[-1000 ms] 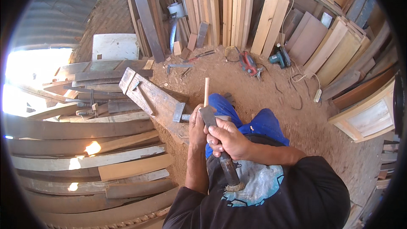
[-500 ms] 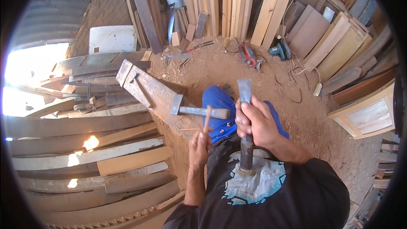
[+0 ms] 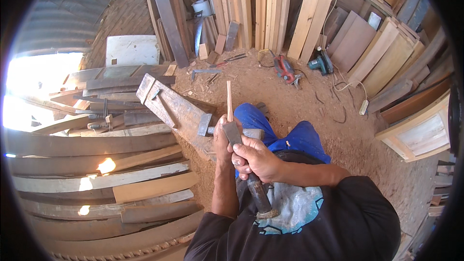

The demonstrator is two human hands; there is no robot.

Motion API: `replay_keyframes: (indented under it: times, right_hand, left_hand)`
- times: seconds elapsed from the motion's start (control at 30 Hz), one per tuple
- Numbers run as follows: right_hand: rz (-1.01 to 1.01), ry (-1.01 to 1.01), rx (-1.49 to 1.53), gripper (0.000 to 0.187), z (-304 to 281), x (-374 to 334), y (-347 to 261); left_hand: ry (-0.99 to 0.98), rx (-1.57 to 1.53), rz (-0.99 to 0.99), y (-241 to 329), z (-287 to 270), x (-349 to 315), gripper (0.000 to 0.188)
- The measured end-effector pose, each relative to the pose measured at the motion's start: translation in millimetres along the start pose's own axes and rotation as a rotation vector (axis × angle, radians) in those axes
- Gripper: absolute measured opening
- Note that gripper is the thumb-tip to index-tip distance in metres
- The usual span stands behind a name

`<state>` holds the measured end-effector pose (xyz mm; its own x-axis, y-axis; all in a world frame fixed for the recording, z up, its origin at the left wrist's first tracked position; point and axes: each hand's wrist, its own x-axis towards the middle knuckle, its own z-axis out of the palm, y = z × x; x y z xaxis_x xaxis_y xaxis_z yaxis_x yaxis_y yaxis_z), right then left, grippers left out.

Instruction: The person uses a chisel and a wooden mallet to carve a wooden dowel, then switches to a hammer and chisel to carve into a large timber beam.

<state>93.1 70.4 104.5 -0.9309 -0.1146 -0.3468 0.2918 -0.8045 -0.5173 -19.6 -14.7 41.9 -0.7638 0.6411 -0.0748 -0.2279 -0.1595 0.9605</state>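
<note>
1. Stick, in the head view, is thin and stands upward from the closed fingers of the left hand, which grips its lower part.
2. Right hand is wrapped around the chisel; the blade points up and leftward, in front of the left hand. Both hands are close together; whether they touch, I cannot tell.
3. Hammer has its head over the bench, its handle passing behind the left hand.
4. Red power tool lies on the sandy floor.
</note>
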Motion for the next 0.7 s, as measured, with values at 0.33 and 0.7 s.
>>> replay_keyframes:
  times: [0.33, 0.7]
  right_hand:
    - [-0.085, 0.009, -0.065, 0.019, -0.7, -21.6, -9.2]
    - [-0.28, 0.155, -0.008, 0.018, -25.8, -29.0, -35.3]
  left_hand:
    - [0.106, 0.624, 0.282, 35.5, 27.8, -31.2, 0.037]
    - [0.124, 0.064, -0.21, -30.4, 8.5, -85.6, 0.043]
